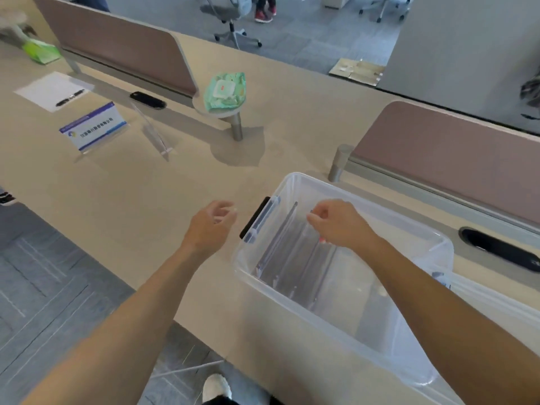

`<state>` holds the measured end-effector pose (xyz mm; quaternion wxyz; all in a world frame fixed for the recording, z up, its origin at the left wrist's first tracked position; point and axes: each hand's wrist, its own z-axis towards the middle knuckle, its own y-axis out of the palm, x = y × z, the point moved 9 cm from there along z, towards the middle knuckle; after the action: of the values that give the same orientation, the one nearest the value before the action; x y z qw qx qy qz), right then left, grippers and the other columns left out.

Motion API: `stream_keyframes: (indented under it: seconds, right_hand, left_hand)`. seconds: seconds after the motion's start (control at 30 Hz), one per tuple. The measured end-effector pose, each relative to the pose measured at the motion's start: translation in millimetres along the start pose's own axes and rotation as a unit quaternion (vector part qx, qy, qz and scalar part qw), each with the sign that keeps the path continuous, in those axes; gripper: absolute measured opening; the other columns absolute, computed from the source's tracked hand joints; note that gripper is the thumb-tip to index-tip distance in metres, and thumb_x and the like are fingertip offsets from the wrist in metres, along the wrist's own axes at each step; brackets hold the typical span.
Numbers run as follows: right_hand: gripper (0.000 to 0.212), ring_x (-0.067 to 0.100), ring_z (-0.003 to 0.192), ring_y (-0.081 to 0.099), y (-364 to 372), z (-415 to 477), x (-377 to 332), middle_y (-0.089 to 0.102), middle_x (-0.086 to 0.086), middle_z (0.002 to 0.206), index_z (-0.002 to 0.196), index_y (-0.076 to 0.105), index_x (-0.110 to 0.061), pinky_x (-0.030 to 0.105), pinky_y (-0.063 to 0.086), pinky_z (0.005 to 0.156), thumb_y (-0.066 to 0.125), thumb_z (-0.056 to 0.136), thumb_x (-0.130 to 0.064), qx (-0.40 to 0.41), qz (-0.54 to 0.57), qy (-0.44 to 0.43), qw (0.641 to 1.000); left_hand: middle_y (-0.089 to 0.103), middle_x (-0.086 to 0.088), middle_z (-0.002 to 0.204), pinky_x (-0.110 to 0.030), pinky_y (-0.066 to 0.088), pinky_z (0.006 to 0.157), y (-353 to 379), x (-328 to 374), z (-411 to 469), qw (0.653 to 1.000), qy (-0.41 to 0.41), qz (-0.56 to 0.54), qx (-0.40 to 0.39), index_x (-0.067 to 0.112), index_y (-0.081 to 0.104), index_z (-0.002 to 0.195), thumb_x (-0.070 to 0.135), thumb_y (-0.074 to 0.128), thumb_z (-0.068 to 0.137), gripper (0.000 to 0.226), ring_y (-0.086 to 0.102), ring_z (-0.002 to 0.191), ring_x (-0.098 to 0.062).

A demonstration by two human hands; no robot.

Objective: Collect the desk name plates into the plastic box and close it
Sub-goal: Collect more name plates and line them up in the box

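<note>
Surface: Long beige desk (131,200) in an open office, with grey carpet tiles below its near edge.
Box: the clear plastic box (295,305) stood open on the desk at the near right, a black latch (254,218) on its left end.
Plates in box: several clear acrylic name plates (277,247) stood on edge inside the box toward its left end, close together; being see-through and blurred, they could not be counted.
Plates outside: a blue-and-white printed name plate (93,128) and, just to its right, an empty transparent name plate (155,133) stood on the desk at the far left, well apart from the box.
Right hand: the right hand (343,225) hung over the box, back upward, fingers curled, fingertips at the upper edge of one upright plate; whether they pinched it could not be told.
Left hand: the left hand (213,226) hovered above the desk just left of the latch, fingers loosely curled, holding nothing; the two hands were apart.
Hidden: the right forearm covered part of the box's near right side; a clear shape beside the box's right end, cut by the frame edge, could not be identified.
Around: a green pack of wet wipes (225,90) lay on a small round shelf; a white paper sheet (43,89) carried a black pen (70,97); a pinkish-brown divider panel (122,45) stood behind them; a grey office chair (233,19) stood far back.
</note>
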<state>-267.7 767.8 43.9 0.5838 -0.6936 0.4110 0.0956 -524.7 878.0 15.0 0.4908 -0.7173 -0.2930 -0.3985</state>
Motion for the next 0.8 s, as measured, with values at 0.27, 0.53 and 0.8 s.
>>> stream_keyframes:
  seconds: [0.27, 0.53, 0.8]
  right_hand:
    - [0.025, 0.014, 0.056, 0.060, 54, -12, -164, 0.070, 0.009, 0.070, 0.080, 0.066, 0.000, 0.036, 0.057, 0.070, 0.059, 0.085, -0.024, -0.033, 0.019, -0.105, 0.994]
    - [0.019, 0.009, 0.054, 0.055, 116, -26, -282, 0.064, 0.003, 0.074, 0.087, 0.062, -0.006, 0.019, 0.043, 0.051, 0.057, 0.094, -0.023, -0.069, -0.018, -0.132, 0.989]
    - [0.017, 0.018, 0.061, 0.061, 153, 41, -326, 0.064, 0.005, 0.074, 0.082, 0.061, -0.009, 0.028, 0.048, 0.060, 0.057, 0.094, -0.019, -0.086, -0.020, -0.147, 0.985]
  left_hand:
    - [0.067, -0.007, 0.085, -0.030, 0.046, 0.065, -119, -28, -32, 0.975, -0.047, -0.199, 0.085, 0.015, 0.065, 0.093, 0.019, 0.057, 0.097, 0.010, 0.059, 0.065, -0.018]
    - [0.068, -0.001, 0.084, -0.031, 0.047, 0.067, -208, -67, -36, 0.950, -0.070, -0.290, 0.095, 0.021, 0.064, 0.091, 0.025, 0.058, 0.094, 0.007, 0.060, 0.067, -0.016]
    - [0.068, -0.007, 0.090, -0.029, 0.044, 0.063, -274, -93, 17, 0.971, -0.084, -0.190, 0.121, 0.014, 0.063, 0.096, 0.022, 0.057, 0.095, 0.010, 0.057, 0.065, -0.017]
